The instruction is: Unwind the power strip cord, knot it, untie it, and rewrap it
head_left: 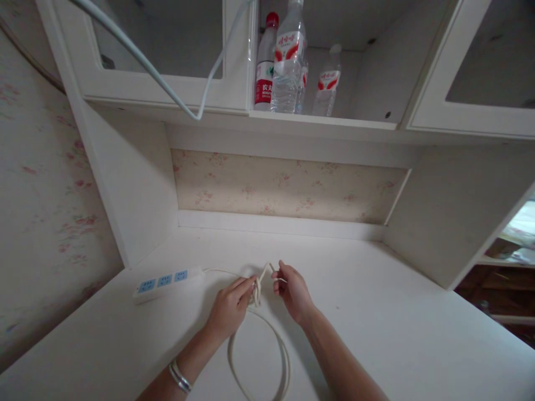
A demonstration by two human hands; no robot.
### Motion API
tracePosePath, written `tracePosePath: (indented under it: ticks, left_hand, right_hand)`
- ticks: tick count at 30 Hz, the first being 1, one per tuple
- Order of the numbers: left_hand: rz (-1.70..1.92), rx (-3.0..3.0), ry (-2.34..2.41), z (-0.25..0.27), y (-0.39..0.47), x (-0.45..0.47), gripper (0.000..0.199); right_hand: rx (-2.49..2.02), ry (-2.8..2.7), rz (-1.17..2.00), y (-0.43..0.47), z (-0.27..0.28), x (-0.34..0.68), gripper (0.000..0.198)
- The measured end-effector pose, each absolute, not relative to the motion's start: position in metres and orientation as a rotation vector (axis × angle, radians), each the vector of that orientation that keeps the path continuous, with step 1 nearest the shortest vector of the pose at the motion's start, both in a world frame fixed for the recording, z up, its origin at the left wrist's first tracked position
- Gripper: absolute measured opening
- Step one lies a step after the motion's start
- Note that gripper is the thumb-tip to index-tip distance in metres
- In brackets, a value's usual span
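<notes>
A white power strip [168,283] with blue sockets lies on the white desk to the left of my hands. Its cream cord [287,356] runs to a bunched, wound part between my hands, and a large loop of it lies nearer to me. My left hand [233,303] is closed on the wound bunch, fingers pressed together. Just right of it, my right hand [292,289] pinches a stretch of the same cord that rises in a small bend from the bunch. The cord's plug end cannot be made out.
White cabinets hang over the desk, with several plastic bottles [288,67] in the middle shelf. A pale bent cable or rod [163,83] crosses the upper left. Side panels [455,206] bound the desk left and right. Floral wallpaper [284,184] shows behind.
</notes>
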State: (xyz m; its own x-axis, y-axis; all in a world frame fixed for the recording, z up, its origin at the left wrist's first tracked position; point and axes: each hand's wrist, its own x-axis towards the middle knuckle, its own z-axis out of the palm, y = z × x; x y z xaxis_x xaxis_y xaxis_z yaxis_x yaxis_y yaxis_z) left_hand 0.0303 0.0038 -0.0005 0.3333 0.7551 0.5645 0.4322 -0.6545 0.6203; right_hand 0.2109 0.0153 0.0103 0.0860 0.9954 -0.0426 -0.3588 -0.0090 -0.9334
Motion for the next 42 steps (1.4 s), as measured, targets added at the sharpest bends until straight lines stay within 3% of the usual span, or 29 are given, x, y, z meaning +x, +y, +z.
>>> tracePosePath:
  ticks: [5,7,16,22,24,33,42]
  left_hand:
    - [1.355,2.062,1.027,-0.003,0.015,0.024,0.03]
    - [1.368,1.997,1.025,-0.005,0.02,0.022,0.028]
    - [1.381,1.918,1.052,-0.008,0.027,0.017,0.031]
    - [1.455,1.867,1.151,-0.005,0.028,0.015,0.033]
    - [1.478,1.823,1.199,-0.007,0.031,0.014,0.032]
    - [1.371,1.972,1.296,-0.009,0.034,0.007,0.03]
    - [1.29,1.596,1.216,-0.001,0.036,0.003,0.033]
  right_hand:
    - [-1.268,-1.227,0.587,0.029,-0.004,0.229,0.043]
    - [-1.261,-1.435,0.532,0.03,-0.008,0.231,0.044]
    - [-1.107,-1.533,0.846,0.027,-0.016,0.222,0.037]
    - [-1.086,-1.421,1.273,0.021,-0.013,0.219,0.044]
    - [-1.086,-1.441,1.28,0.021,-0.012,0.219,0.045]
    - [-1.16,-1.768,0.335,0.016,0.017,0.231,0.03]
    - [-1.23,-2.036,-0.013,0.009,0.015,0.229,0.026]
